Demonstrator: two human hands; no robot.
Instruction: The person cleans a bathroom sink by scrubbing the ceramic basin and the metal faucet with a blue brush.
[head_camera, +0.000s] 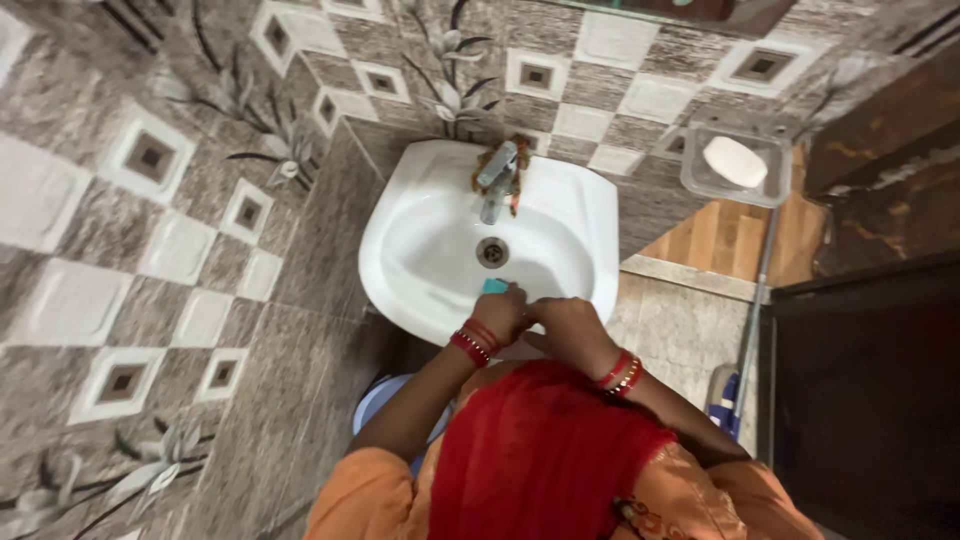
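While patterned tiles (150, 200) cover the wall at the far left, a white basin (420, 230) juts out from it, its metal tap (497, 178) above the drain (492, 252). Over the basin's near rim the left hand (500, 312) is curled around a small teal object (495, 286), perhaps a sponge or soap, fingers closed on it. The right hand (570, 330) sits just beside, touching the left, its grip hidden from me. Red bangles (472, 342) ring both wrists. Further right, a clear soap dish (735, 165) holds a white bar (735, 160)
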